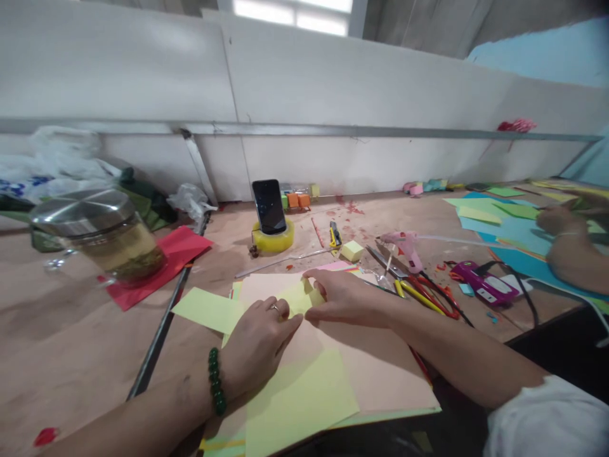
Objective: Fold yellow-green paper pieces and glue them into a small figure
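A small piece of pale yellow paper [295,297] lies between my hands over a stack of pink paper [380,374]. My left hand [257,336], with a ring and a green bead bracelet, presses its curled fingers on the paper's left side. Thumb and fingers of my right hand [352,297] close round its right end, which bends upward. Beside my left hand is a yellow paper strip [204,308]; a larger yellow sheet [304,400] covers the near part of the stack. Just behind the stack sits a small yellow paper cube [352,250].
A phone [269,206] leans on a yellow tape roll [276,240]. A lidded glass jar [109,238] stands left. To the right lie scissors [386,261], pliers [423,297], a pink glue gun [404,249] and a purple power strip [485,282]. Another person's hand [564,219] is far right.
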A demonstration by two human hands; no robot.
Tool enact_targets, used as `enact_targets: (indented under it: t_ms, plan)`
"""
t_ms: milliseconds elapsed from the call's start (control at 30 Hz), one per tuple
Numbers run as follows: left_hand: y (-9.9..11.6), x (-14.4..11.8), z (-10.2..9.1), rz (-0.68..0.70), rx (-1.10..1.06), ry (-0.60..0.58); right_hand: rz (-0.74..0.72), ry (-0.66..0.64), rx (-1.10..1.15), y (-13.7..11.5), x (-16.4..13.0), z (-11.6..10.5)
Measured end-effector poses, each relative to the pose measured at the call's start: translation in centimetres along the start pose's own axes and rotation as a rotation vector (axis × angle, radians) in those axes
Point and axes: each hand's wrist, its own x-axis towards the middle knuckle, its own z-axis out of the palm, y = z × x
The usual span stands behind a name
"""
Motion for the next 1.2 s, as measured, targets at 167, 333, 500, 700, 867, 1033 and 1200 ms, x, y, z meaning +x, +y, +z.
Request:
enact_targets:
  t_ms: [167, 333, 500, 700, 867, 1033, 1200]
  plan:
    - [0.2, 0.2, -0.4, 0.056, 0.036, -0.029, -0.012, -0.054, 0.002, 1.5, 0.9, 0.5]
    - [0.5, -0.2, -1.1, 0.061, -0.019, -0.015, 0.018, -0.116, -0.062, 3.2, 2.0, 0.3]
    - [0.6, -0.8, -1.6, -0.041, -0.148, 0.018, 0.036, -0.15, -0.094, 3.9, 1.9, -0.4]
    - [0.2, -0.5, -1.6, -0.12, -0.21, 0.08, 0.021, -0.153, -0.109, 4.0, 1.8, -0.7]
    - [-0.5, 0.5, -1.0, -0.282, -0.156, 0.161, -0.023, -0.077, -0.12, 3.6, 1.5, -0.9]
    - [-0.5, 0.7, -0.4, -0.285, -0.169, 0.123, -0.339, 0.167, -0.15, 2.9, 0.8, -0.3]
    - [-0.1, 0.3, -0.3, -0.19, -0.036, 0.253, -0.814, 0.308, -0.258, 1.8, 0.0, 0.7]
